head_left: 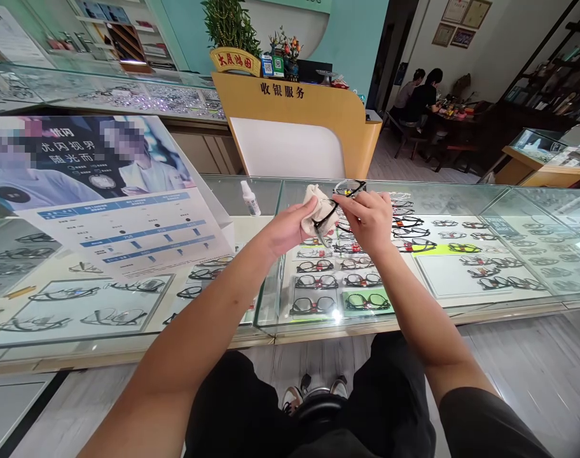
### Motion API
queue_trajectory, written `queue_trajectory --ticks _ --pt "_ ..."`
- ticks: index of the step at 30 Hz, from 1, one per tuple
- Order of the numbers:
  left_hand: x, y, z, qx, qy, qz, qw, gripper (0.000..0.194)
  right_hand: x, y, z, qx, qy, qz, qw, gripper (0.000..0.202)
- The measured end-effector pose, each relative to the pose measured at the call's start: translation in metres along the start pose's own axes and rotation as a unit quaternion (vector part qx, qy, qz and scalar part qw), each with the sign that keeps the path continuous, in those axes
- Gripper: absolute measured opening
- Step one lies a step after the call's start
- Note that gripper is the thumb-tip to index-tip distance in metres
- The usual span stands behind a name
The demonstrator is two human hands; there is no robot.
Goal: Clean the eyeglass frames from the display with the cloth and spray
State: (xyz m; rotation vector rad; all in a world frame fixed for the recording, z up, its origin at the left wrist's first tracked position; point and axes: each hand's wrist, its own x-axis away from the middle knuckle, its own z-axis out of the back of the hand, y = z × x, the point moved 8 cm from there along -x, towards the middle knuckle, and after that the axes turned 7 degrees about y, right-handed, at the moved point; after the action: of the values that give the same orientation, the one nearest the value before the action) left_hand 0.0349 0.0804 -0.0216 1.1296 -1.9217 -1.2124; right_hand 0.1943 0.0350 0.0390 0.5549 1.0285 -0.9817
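Note:
My left hand [294, 224] is closed around a pale cleaning cloth [318, 208], which is wrapped over one lens of a pair of eyeglasses [326, 220]. The dark frame of the eyeglasses pokes out past the cloth. My right hand [370, 219] pinches the same eyeglasses near the bridge or temple; its fingertips partly hide the spot. Both hands are held above the glass display counter [266, 305]. On the counter, left of my hands, a small white spray bottle [250, 198] stands upright.
A large printed card stand [128, 222] occupies the counter's left side. Rows of eyeglasses [316, 281] lie inside the case under my hands. Beyond stands a yellow cashier desk [294, 108] with a plant on it. Two people [421, 95] sit at a far table on the right.

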Motion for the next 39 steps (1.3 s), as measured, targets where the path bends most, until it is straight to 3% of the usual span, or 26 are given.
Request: queue_trajectory --ticks 5,9,11,14,18,24,30,34,39 --pt "-0.010 0.008 0.023 0.065 0.074 -0.020 0.995 0.039 -0.001 0.012 0.020 -0.012 0.086 -0.085 0.993 0.038" --pt "-0.017 0.010 0.040 0.111 0.124 -0.046 0.985 0.031 0.002 0.024 0.029 -0.121 0.146 -0.193 0.963 0.040" --pt "-0.019 0.010 0.045 0.109 0.148 -0.066 0.981 0.026 0.005 0.031 0.018 -0.214 0.124 -0.262 0.933 0.042" --pt "-0.018 0.011 0.049 0.097 0.183 -0.097 0.974 0.022 0.013 0.033 -0.010 -0.343 0.034 -0.362 0.866 0.043" --pt "-0.013 0.015 0.046 0.071 0.208 -0.125 0.967 0.029 0.027 0.023 -0.037 -0.414 -0.051 -0.435 0.798 0.039" --pt "-0.006 0.020 0.034 0.043 0.182 -0.157 0.970 0.046 0.038 0.016 -0.048 -0.442 -0.092 -0.488 0.747 0.042" --pt "-0.002 0.016 0.025 -0.030 0.167 -0.148 0.974 0.053 0.039 0.014 -0.051 -0.441 -0.117 -0.481 0.748 0.039" --pt "-0.005 0.012 0.030 -0.040 0.179 -0.147 0.972 0.054 0.039 0.011 -0.054 -0.448 -0.132 -0.480 0.742 0.041" --pt "-0.009 0.012 0.036 -0.034 0.175 -0.171 0.969 0.050 0.037 0.005 -0.057 -0.493 -0.156 -0.479 0.709 0.039"
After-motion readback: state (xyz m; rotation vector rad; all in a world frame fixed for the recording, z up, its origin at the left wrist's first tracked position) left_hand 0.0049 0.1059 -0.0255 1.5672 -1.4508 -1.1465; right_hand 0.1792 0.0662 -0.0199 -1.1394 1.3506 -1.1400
